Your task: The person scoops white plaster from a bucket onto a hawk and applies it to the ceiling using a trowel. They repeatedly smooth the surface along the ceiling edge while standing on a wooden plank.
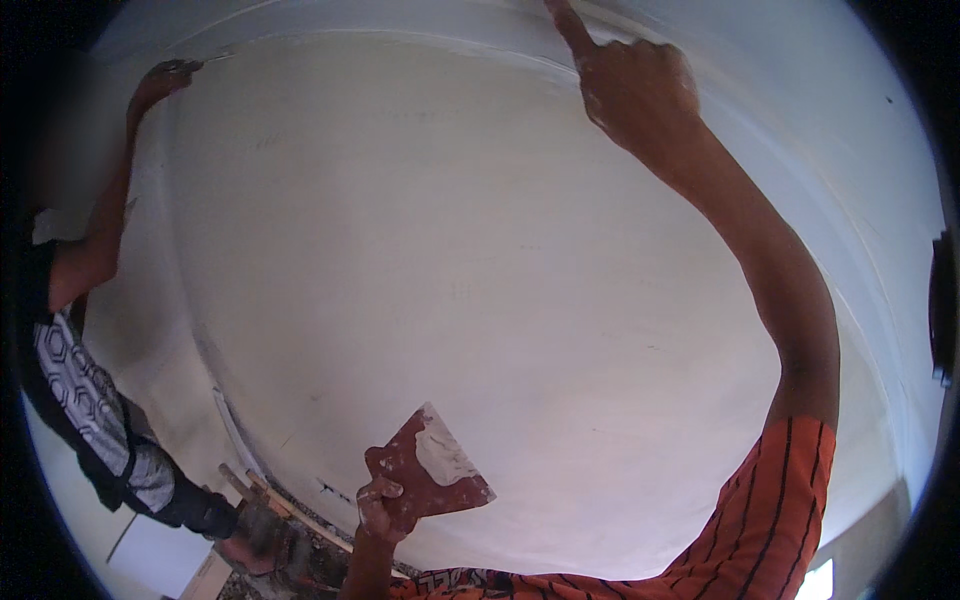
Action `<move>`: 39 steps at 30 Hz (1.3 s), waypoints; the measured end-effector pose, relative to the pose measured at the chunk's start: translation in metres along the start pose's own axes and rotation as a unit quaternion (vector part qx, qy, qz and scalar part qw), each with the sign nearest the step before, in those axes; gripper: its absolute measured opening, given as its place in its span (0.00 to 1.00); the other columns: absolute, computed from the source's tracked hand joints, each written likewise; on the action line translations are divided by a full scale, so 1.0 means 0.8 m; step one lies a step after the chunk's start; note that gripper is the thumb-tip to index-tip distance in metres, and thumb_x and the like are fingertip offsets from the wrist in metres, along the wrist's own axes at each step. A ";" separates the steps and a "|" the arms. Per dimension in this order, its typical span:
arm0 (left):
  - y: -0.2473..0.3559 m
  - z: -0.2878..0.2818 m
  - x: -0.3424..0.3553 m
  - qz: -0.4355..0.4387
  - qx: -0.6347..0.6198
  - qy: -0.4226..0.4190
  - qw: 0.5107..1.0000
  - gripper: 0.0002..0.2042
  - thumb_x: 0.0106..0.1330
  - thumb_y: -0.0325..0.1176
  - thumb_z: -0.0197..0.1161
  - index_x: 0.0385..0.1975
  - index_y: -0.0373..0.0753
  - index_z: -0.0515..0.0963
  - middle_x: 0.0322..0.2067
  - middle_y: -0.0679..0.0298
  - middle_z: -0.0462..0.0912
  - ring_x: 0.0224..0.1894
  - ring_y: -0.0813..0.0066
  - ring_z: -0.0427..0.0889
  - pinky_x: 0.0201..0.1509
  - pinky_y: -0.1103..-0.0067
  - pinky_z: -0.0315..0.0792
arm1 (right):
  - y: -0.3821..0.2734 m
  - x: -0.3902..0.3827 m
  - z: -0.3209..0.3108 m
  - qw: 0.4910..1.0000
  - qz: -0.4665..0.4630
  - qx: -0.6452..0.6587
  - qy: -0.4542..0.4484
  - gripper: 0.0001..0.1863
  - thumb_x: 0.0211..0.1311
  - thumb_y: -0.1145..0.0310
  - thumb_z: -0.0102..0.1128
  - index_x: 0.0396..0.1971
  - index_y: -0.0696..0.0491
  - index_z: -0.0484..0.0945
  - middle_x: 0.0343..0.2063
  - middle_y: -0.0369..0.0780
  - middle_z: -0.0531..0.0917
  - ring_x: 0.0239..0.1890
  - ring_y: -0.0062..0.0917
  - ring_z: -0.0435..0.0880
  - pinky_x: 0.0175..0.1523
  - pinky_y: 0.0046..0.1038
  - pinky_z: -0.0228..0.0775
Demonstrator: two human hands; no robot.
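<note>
My left hand [378, 507], fingers closed, grips a reddish-brown putty spreader [408, 475] low in front of the wall. A smear of white putty [440, 452] covers part of its flat face, and white specks dot the hand. High on the right, my right hand [640, 88] is raised to the pale moulding [525, 55] along the top of the wall. Its index finger points up at the moulding; the fingertip is at the picture's edge, so contact cannot be told. The other fingers are curled, with no tool visible in them.
A broad off-white wall [440, 250] fills the middle. At left a co-worker [90, 400] reaches up, a thin tool [215, 58] in one hand, at the wall's top edge. Wooden pieces [300, 510] and rubble lie below, beside a white panel [160, 555].
</note>
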State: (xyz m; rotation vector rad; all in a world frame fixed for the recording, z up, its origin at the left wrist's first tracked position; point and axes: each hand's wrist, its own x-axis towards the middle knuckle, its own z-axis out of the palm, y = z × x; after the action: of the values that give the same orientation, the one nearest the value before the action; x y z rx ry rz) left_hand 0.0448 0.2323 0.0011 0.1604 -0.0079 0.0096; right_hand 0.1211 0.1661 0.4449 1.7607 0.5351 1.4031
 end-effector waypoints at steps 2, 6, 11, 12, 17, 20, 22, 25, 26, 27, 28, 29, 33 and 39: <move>0.005 -0.014 0.009 -0.035 0.002 -0.041 0.999 0.27 0.37 0.29 0.53 0.44 0.31 0.68 0.44 0.53 0.71 0.41 0.62 0.75 0.45 0.67 0.74 | 0.009 -0.020 0.025 0.998 0.033 -0.014 0.041 0.39 0.52 0.73 0.50 0.64 0.45 0.45 0.14 0.42 0.78 0.15 0.34 0.77 0.19 0.32 0.69; 0.017 -0.032 0.015 -0.063 0.000 -0.033 0.997 0.26 0.39 0.26 0.52 0.45 0.30 0.67 0.42 0.51 0.73 0.41 0.58 0.76 0.44 0.66 0.76 | 0.030 -0.073 0.049 0.996 0.065 -0.024 0.052 0.39 0.53 0.71 0.51 0.64 0.43 0.44 0.13 0.39 0.78 0.11 0.32 0.76 0.17 0.32 0.67; 0.001 -0.028 0.028 -0.134 -0.064 -0.101 0.984 0.28 0.39 0.23 0.50 0.49 0.29 0.66 0.48 0.51 0.70 0.49 0.56 0.72 0.51 0.65 0.73 | 0.067 -0.195 0.039 0.972 0.218 -0.072 -0.048 0.35 0.59 0.65 0.51 0.65 0.41 0.46 0.08 0.32 0.73 0.07 0.17 0.64 0.13 0.21 0.59; 0.016 -0.030 0.028 -0.092 -0.060 -0.106 0.988 0.29 0.39 0.23 0.50 0.49 0.29 0.65 0.49 0.51 0.69 0.50 0.55 0.71 0.52 0.65 0.72 | 0.049 -0.188 0.056 0.966 0.253 -0.034 -0.032 0.34 0.60 0.63 0.51 0.65 0.40 0.47 0.07 0.30 0.71 0.06 0.12 0.60 0.12 0.17 0.55; 0.005 -0.049 0.029 -0.053 -0.026 -0.118 0.991 0.28 0.40 0.25 0.51 0.49 0.32 0.65 0.45 0.55 0.69 0.51 0.59 0.69 0.52 0.68 0.71 | -0.005 -0.154 0.027 0.985 0.138 0.067 0.072 0.33 0.60 0.57 0.52 0.64 0.38 0.51 0.09 0.30 0.72 0.08 0.15 0.62 0.15 0.20 0.55; -0.007 -0.042 0.022 -0.034 0.028 -0.071 0.997 0.27 0.40 0.29 0.53 0.47 0.34 0.66 0.42 0.57 0.70 0.48 0.62 0.70 0.49 0.70 0.72 | -0.044 -0.060 0.004 0.987 0.030 0.152 0.042 0.33 0.55 0.64 0.50 0.63 0.47 0.52 0.19 0.37 0.79 0.19 0.31 0.77 0.22 0.33 0.66; -0.006 -0.028 0.016 0.006 0.064 -0.037 0.997 0.27 0.40 0.31 0.54 0.47 0.35 0.67 0.41 0.58 0.71 0.46 0.64 0.71 0.46 0.71 0.73 | -0.080 0.010 0.013 0.984 -0.023 0.137 0.114 0.34 0.55 0.65 0.49 0.62 0.54 0.52 0.11 0.38 0.75 0.12 0.28 0.72 0.19 0.31 0.63; -0.009 -0.018 0.008 0.037 0.086 -0.019 0.995 0.28 0.38 0.33 0.54 0.46 0.36 0.67 0.41 0.59 0.72 0.44 0.65 0.73 0.44 0.72 0.74 | -0.090 0.065 0.031 0.977 0.004 0.114 0.181 0.34 0.54 0.68 0.49 0.62 0.53 0.50 0.17 0.38 0.78 0.19 0.31 0.78 0.25 0.33 0.69; -0.007 -0.027 0.010 0.021 0.089 -0.013 0.996 0.29 0.37 0.33 0.54 0.47 0.36 0.67 0.41 0.58 0.72 0.43 0.65 0.73 0.45 0.72 0.73 | -0.085 0.073 0.041 0.976 0.016 0.081 0.203 0.34 0.54 0.67 0.49 0.62 0.53 0.51 0.15 0.39 0.78 0.17 0.30 0.77 0.24 0.33 0.69; -0.007 -0.034 0.010 0.009 0.089 -0.008 0.996 0.29 0.36 0.33 0.54 0.47 0.36 0.67 0.41 0.58 0.72 0.43 0.64 0.74 0.45 0.71 0.73 | -0.081 0.077 0.039 0.972 0.023 0.049 0.228 0.34 0.53 0.67 0.49 0.62 0.54 0.52 0.13 0.40 0.77 0.14 0.30 0.77 0.22 0.32 0.68; -0.008 -0.042 0.010 0.009 0.077 0.011 0.997 0.30 0.36 0.33 0.54 0.48 0.36 0.67 0.42 0.57 0.72 0.43 0.63 0.74 0.46 0.71 0.73 | -0.074 0.069 0.040 0.974 0.044 -0.010 0.224 0.34 0.54 0.68 0.50 0.62 0.56 0.51 0.15 0.41 0.77 0.16 0.29 0.77 0.24 0.31 0.69; -0.006 -0.049 0.011 0.016 0.066 0.030 0.997 0.31 0.35 0.33 0.54 0.48 0.35 0.67 0.42 0.57 0.72 0.43 0.63 0.74 0.47 0.70 0.73 | -0.069 0.055 0.034 0.970 0.065 -0.066 0.224 0.34 0.55 0.69 0.50 0.62 0.59 0.50 0.17 0.42 0.78 0.18 0.29 0.77 0.26 0.31 0.69; -0.003 -0.042 0.019 0.106 0.107 -0.027 0.988 0.32 0.34 0.33 0.54 0.49 0.36 0.68 0.43 0.58 0.73 0.42 0.60 0.75 0.46 0.69 0.73 | 0.006 -0.019 0.005 0.993 0.075 0.071 0.062 0.34 0.53 0.69 0.49 0.63 0.42 0.52 0.11 0.39 0.76 0.11 0.29 0.74 0.18 0.32 0.65; 0.016 0.006 0.008 0.008 0.054 -0.006 0.999 0.31 0.34 0.32 0.54 0.47 0.31 0.68 0.41 0.57 0.74 0.42 0.59 0.75 0.45 0.69 0.75 | 0.064 -0.097 -0.019 0.985 0.168 0.021 0.041 0.34 0.56 0.67 0.46 0.62 0.32 0.49 0.10 0.38 0.75 0.10 0.33 0.72 0.16 0.34 0.64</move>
State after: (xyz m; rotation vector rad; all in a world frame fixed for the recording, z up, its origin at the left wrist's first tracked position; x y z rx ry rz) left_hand 0.0514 0.2445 0.0081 0.2678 -0.0211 0.0256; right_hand 0.0757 0.0831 0.4397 1.8960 0.3206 1.7119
